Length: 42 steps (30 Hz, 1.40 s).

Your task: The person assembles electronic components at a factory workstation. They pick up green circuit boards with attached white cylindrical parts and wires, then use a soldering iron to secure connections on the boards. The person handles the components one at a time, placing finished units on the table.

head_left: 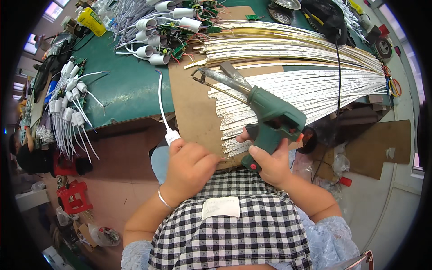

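My right hand [271, 163] grips the handle of a green soldering gun [269, 118], whose metal tip [200, 72] points up-left over a brown cardboard sheet [191, 108]. My left hand [189, 167] is closed around the end of a white cable [160, 96] with a small white plug [171, 136]; the cable runs up onto the green table [128, 85]. A fan of long white strips [306, 85] lies on the cardboard under the gun, their near ends beside my hands.
White tube-shaped parts with wires and green circuit boards [166, 27] are heaped at the back. More white plugs with cables [69, 103] hang at the table's left edge. A yellow bottle [91, 21] stands far left. A red stool [73, 196] sits on the floor.
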Available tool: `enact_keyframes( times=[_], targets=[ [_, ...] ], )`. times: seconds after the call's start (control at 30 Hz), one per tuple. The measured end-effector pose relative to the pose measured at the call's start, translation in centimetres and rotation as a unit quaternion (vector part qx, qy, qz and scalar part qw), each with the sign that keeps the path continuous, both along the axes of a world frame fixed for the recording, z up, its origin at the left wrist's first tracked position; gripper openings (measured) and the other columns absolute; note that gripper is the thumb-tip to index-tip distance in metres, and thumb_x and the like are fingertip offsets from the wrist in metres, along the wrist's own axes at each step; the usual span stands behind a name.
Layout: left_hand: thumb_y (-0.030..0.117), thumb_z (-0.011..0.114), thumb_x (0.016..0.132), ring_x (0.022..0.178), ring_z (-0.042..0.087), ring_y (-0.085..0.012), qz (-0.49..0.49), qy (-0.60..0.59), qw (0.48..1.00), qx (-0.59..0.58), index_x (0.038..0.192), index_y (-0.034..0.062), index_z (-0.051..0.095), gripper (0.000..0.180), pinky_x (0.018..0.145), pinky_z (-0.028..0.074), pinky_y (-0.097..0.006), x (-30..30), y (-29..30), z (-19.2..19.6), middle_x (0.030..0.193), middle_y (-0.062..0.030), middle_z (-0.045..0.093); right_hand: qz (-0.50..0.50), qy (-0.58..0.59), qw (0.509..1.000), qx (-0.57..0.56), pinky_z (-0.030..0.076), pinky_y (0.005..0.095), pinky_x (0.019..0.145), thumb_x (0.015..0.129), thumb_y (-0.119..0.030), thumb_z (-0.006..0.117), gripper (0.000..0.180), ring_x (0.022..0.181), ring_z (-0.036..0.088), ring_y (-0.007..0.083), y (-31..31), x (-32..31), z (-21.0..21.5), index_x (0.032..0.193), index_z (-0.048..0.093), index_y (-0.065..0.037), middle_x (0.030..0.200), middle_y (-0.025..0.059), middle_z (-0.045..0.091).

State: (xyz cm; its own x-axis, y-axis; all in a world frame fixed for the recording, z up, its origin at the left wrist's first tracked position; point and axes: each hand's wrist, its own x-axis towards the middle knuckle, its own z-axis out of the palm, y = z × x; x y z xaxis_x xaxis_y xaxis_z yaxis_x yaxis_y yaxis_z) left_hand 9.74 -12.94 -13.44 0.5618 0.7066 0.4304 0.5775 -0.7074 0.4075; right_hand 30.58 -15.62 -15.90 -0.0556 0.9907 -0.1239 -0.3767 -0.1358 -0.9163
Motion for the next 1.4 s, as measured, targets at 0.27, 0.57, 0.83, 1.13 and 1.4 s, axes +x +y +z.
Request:
enact_keyframes(
  times=[0.27,0.57,0.83,1.13,1.4],
  targets=[
    [0.009,0.070,0.059,0.061,0.049,-0.0129,-0.028,0.046,0.998,0.042,0.077,0.0148,0.065,0.020,0.066,0.033,-0.031,0.6,-0.6,-1.2,0.064,0.0050,0.047,-0.037,0.057,0.998,0.011,0.048,0.0371,0.088,0.083,-0.002,0.058,0.039,0.099,0.061,0.0242,-0.1,0.0,0.0,0.120,0.046,0.001,0.109,0.0150,0.060],
    [0.011,0.064,0.067,0.061,0.046,-0.0136,-0.024,0.041,0.997,0.063,0.076,0.0138,0.061,0.010,0.064,0.032,-0.030,1.0,-0.6,-1.3,0.065,0.0030,0.043,-0.028,-0.049,0.998,-0.027,0.051,0.0429,0.082,0.082,-0.009,0.062,0.037,0.083,0.063,0.0229,-2.9,3.1,1.7,0.114,0.049,0.002,0.102,0.0160,0.059],
    [0.004,0.069,0.060,0.059,0.046,-0.0153,-0.015,0.033,0.998,0.050,0.079,0.0109,0.064,0.021,0.065,0.032,-0.033,1.2,-1.2,-1.9,0.064,0.0024,0.042,0.035,-0.262,0.959,0.101,0.053,0.0285,0.070,0.079,-0.009,0.063,0.022,0.077,0.065,0.0176,-7.4,8.6,3.1,0.096,0.061,0.005,0.085,0.0118,0.066],
    [0.003,0.068,0.061,0.061,0.045,-0.0179,-0.012,0.038,0.999,0.030,0.079,0.0080,0.063,0.019,0.067,0.032,-0.034,1.2,-1.5,-2.0,0.065,-0.0001,0.042,0.112,-0.367,0.917,0.105,0.050,0.0293,0.066,0.079,-0.018,0.065,0.022,0.073,0.063,0.0217,-9.2,10.2,1.0,0.091,0.064,0.000,0.085,0.0111,0.065],
    [0.003,0.068,0.062,0.062,0.045,-0.0187,-0.009,0.037,0.999,0.008,0.080,0.0067,0.063,0.019,0.068,0.033,-0.034,1.2,-1.6,-1.8,0.066,-0.0013,0.041,0.122,-0.424,0.886,0.144,0.049,0.0323,0.073,0.077,-0.019,0.068,0.028,0.083,0.063,0.0232,-10.1,11.2,-1.1,0.099,0.063,-0.001,0.095,0.0098,0.063]
  ],
)
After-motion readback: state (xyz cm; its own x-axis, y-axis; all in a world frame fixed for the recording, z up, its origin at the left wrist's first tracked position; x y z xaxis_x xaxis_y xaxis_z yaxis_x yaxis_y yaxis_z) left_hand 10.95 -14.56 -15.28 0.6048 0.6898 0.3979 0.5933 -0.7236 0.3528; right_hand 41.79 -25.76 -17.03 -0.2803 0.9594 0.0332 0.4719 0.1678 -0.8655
